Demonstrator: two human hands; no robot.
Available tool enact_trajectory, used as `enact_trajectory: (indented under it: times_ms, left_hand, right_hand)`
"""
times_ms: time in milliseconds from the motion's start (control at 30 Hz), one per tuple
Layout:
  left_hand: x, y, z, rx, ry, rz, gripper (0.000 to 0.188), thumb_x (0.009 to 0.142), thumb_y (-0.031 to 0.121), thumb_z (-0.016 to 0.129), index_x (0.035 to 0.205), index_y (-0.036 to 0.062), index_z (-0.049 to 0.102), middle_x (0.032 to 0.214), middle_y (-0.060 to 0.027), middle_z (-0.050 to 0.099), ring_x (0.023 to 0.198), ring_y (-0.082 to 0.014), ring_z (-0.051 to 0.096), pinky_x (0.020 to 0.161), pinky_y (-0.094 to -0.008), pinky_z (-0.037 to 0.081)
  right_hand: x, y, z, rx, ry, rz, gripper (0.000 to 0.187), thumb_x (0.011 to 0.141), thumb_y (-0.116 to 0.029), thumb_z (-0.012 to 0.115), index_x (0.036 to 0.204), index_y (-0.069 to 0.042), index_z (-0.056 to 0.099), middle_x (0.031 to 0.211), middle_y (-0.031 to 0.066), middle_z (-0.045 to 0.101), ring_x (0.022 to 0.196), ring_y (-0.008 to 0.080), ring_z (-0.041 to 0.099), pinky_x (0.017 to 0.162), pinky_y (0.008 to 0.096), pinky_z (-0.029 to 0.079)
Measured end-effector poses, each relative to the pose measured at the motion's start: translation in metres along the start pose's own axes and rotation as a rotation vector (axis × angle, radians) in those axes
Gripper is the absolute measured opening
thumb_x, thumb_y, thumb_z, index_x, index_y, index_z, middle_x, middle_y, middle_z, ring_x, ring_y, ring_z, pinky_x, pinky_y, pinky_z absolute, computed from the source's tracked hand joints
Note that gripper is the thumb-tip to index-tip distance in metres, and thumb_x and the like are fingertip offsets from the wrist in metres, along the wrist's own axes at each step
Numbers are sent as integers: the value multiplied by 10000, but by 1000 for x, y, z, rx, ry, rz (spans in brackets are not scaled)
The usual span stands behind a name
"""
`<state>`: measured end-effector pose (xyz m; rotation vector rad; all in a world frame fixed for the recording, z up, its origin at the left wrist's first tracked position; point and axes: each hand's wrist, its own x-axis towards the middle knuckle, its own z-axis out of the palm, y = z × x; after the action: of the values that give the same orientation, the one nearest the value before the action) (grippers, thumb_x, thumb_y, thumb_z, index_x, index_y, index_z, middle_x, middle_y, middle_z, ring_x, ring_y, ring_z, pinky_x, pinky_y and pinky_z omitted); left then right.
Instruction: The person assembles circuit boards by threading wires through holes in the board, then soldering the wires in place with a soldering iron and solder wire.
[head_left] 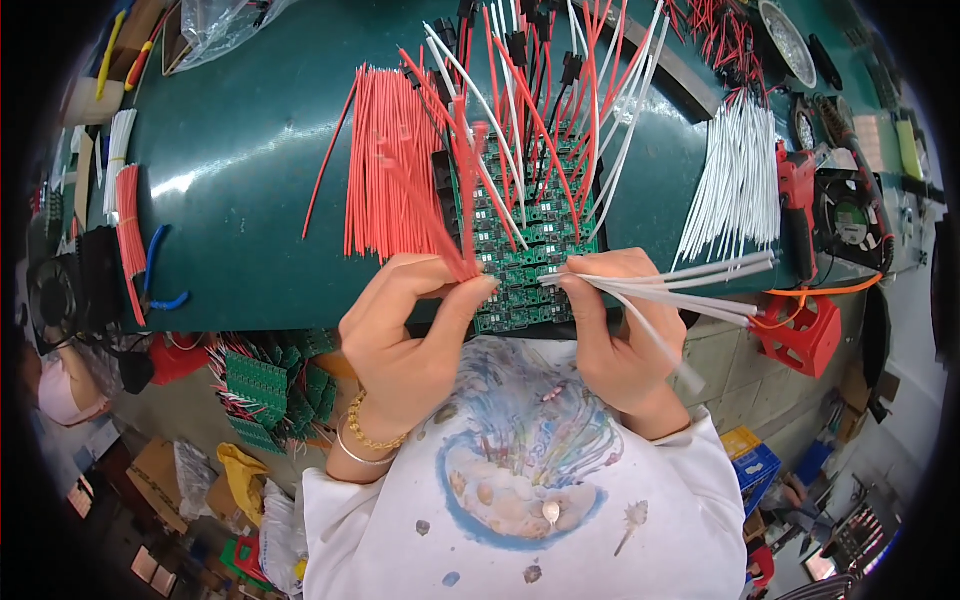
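The left hand (405,335) pinches a small bunch of red wires (440,215); the right hand (620,330) grips white wires (690,285) fanning out to its right; the green circuit board panel (520,265) lies between and just beyond both hands, equally near, its long axis running away; farther off lie the loose red wire bundle (385,170) and white wire bundle (740,185).

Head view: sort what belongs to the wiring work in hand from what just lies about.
In hand: left hand pinching red wires; right hand holding white wires; green circuit boards.
Lying about: blue-handled pliers; red tool; plastic bag.
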<state>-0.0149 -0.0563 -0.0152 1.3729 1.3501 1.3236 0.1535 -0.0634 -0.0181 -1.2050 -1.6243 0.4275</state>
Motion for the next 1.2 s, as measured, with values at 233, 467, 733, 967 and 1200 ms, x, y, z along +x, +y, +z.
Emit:
enact_trajectory:
  times_ms: [233,467,733,967,1200]
  left_hand:
    - [5,0,5,235,-82,276,169,716,-61,756,842,-34,647,764,-123,673,638,-218,654,560,-264,499]
    - [8,-4,7,299,-103,414,187,725,-59,747,886,-33,655,758,-118,671,629,-223,656,543,-262,500]
    - [8,-2,7,315,-111,390,176,724,-62,742,875,-28,659,746,-116,665,625,-228,657,543,-266,504]
    - [8,1,9,324,-124,389,149,726,-56,742,852,-28,667,735,-124,664,617,-235,658,542,-272,506]
    - [-4,-1,3,10,46,-53,117,772,-103,692,875,-70,645,834,-128,668,693,-163,663,608,-253,520]
  right_hand:
    - [-1,1,3,-69,-56,-31,316,683,89,739,976,56,627,797,148,644,670,289,624,575,331,504]
    - [0,7,4,-68,-56,-109,312,685,87,734,976,67,622,780,154,634,660,290,620,574,334,506]
    - [1,2,6,-95,-35,-79,282,686,94,724,950,67,631,775,150,630,657,285,619,563,322,502]
    - [1,5,10,-131,-44,-136,329,660,122,684,984,89,638,778,147,624,652,279,597,553,322,489]
    - [7,5,11,-96,-63,-91,311,680,118,680,987,85,639,745,137,601,609,275,553,519,329,453]
